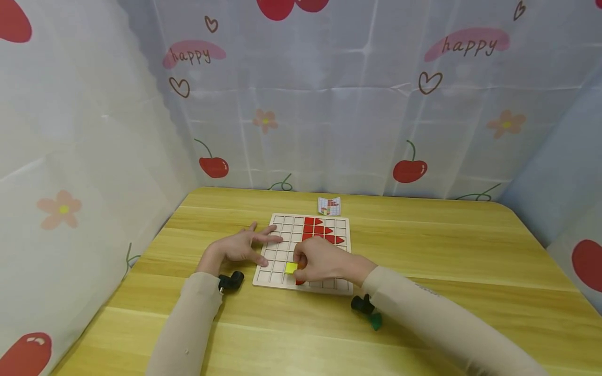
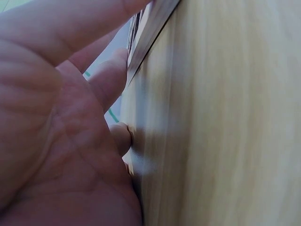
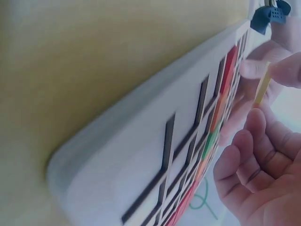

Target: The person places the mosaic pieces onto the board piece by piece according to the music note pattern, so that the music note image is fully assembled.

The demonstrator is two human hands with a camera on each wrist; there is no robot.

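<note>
A wooden grid board [image 1: 277,227] lies on the table between my hands. My right hand [image 1: 324,258] is over its lower middle, pinching a thin yellow square tile [image 3: 263,87] between thumb and a finger. From the head view the yellow tile [image 1: 291,268] overlaps a lower cell. Red square tiles [image 1: 308,221] and red triangles [image 1: 339,240] form rows in the upper right cells. In the right wrist view a green tile [image 3: 209,145] sits among orange and red ones; my right hand hides these from above. Fingers spread, my left hand [image 1: 242,245] rests along the board's left edge.
Behind the board stands a small folded card [image 1: 329,206] with a printed coloured pattern. Black wrist mounts [image 1: 231,281] hang under both forearms. A printed curtain [image 1: 305,141] encloses the wooden table [image 1: 423,245] at the back and sides.
</note>
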